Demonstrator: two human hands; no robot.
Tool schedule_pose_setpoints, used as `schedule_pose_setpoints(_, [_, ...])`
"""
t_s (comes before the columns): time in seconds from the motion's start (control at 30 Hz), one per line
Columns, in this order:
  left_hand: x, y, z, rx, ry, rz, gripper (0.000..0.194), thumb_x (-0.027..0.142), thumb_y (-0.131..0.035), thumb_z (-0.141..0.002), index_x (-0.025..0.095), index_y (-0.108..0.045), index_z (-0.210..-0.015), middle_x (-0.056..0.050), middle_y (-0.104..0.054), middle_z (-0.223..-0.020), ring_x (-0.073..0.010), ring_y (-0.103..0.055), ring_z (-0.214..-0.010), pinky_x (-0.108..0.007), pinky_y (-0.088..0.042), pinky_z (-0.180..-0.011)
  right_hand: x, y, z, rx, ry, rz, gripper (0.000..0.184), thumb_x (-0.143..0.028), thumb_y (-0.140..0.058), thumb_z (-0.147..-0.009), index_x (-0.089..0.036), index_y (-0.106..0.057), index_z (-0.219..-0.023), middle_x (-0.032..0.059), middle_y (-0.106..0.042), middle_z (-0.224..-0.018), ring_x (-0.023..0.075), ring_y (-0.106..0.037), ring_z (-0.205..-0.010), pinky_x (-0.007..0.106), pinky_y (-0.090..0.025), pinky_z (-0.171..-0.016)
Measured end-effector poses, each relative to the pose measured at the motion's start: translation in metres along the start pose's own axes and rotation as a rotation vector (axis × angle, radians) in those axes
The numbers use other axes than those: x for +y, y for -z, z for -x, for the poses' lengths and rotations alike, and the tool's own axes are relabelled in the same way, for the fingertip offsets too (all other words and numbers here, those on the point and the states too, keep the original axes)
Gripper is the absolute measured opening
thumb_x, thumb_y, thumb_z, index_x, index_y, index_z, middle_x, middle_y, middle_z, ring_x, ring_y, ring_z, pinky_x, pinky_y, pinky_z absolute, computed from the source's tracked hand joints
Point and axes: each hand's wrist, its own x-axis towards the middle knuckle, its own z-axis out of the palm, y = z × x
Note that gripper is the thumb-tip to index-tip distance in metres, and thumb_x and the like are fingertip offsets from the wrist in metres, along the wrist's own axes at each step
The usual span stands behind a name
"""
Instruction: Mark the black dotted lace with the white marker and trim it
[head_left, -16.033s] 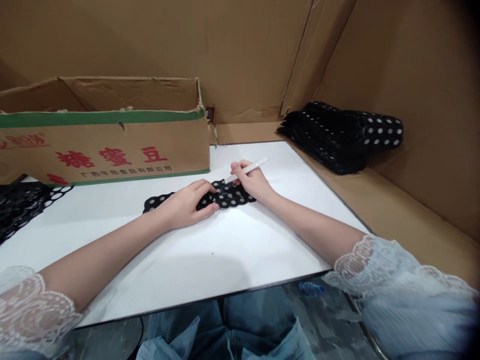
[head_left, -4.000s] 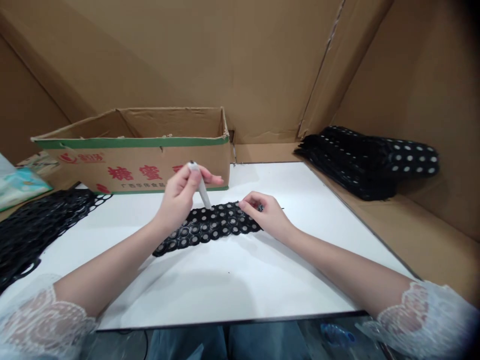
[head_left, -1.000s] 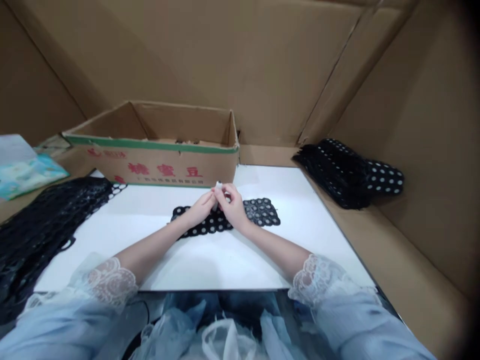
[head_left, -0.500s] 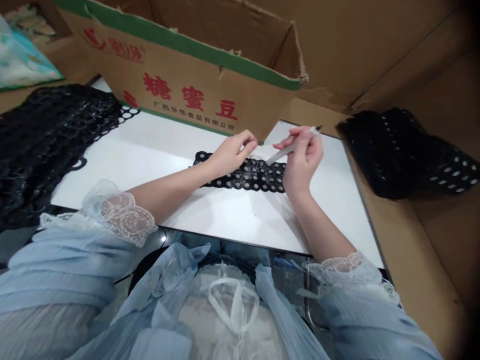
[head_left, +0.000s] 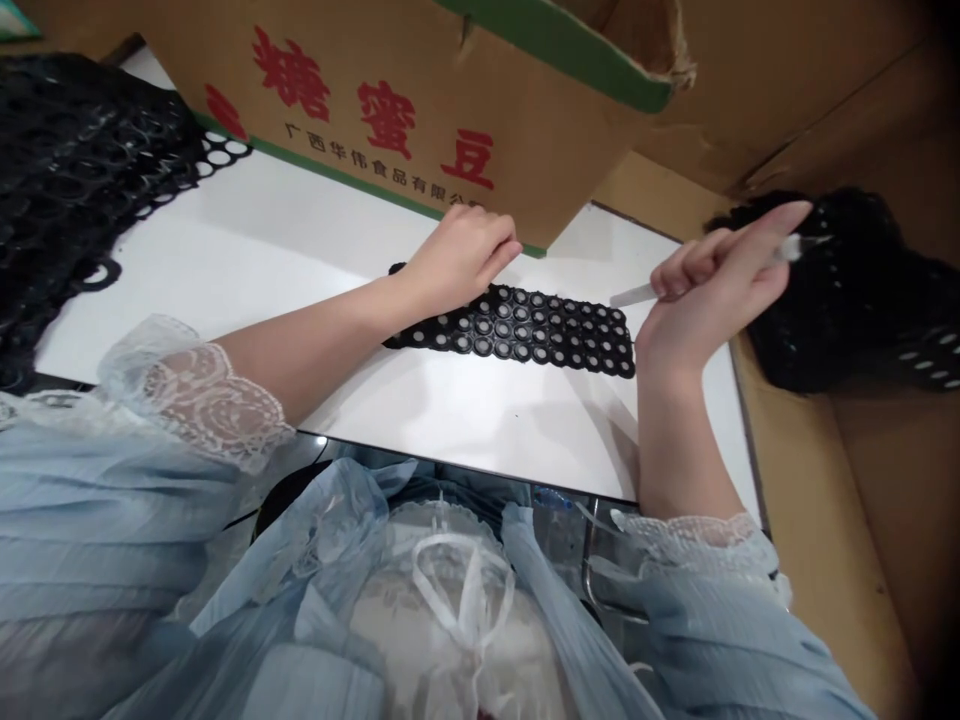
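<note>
Centre, dotted black strip (head_left: 532, 327) gleaming, plastic-looking | right, pen (head_left: 637, 295) smooth, plastic-looking | top, carton (head_left: 540, 150) matt cardboard, rim (head_left: 681, 68) frayed rough | and look, lower left, lace cuff (head_left: 225, 400), sheer cloth!

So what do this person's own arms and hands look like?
Loose, crinkled light blue sleeves end in see-through, scalloped white lace cuffs. Beyond them the forearms are bare, and so are the fingers, with nothing worn on them that shows.

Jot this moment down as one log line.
dotted black strip: on white table; left hand: curled over its left part; right hand: gripping white pen, beside strip's right end; cardboard box: beyond
</note>
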Motion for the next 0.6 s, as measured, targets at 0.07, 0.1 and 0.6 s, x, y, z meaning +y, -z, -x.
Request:
schedule_pose_setpoints(0.07, [0.000,0.000,0.000,-0.013,0.012,-0.019,0.034,0.037,-0.025,-0.089,0.018,-0.054,-0.088,-0.008,-0.056,-0.083,-0.0239,-0.051,-0.090,-0.041,-0.032,-0.086,-0.004,0.000,0.001,0.079,-0.003,0.040,0.040,-0.039,-0.032,-0.082,-0.022,-0.015,-0.049,-0.0070,-0.016,-0.048,0.0018,-0.021,-0.034,0.023,-0.014,-0.038])
schedule_pose_setpoints(0.1, [0.000,0.000,0.001,-0.019,0.015,-0.023,0.035,0.037,-0.025,-0.089,0.018,-0.054,-0.088,-0.008,-0.056,-0.083,-0.0236,-0.051,-0.090,-0.040,-0.032,-0.087,-0.006,0.000,0.001,0.100,-0.010,0.053,0.040,-0.039,-0.032,-0.081,-0.022,-0.014,-0.049,-0.0070,-0.015,-0.048,0.0016,-0.020,-0.034,0.023,-0.013,-0.038])
schedule_pose_setpoints(0.6, [-0.004,0.000,-0.001,-0.099,-0.025,-0.168,0.043,0.041,-0.020,-0.089,0.021,-0.057,-0.080,-0.005,-0.061,-0.078,-0.0192,-0.051,-0.078,-0.036,-0.036,-0.079,0.015,0.039,-0.007,0.060,0.003,-0.005,0.035,-0.037,-0.042,-0.081,-0.023,-0.019,-0.058,-0.0099,-0.010,-0.046,0.0026,-0.008,-0.034,0.020,-0.007,-0.033])
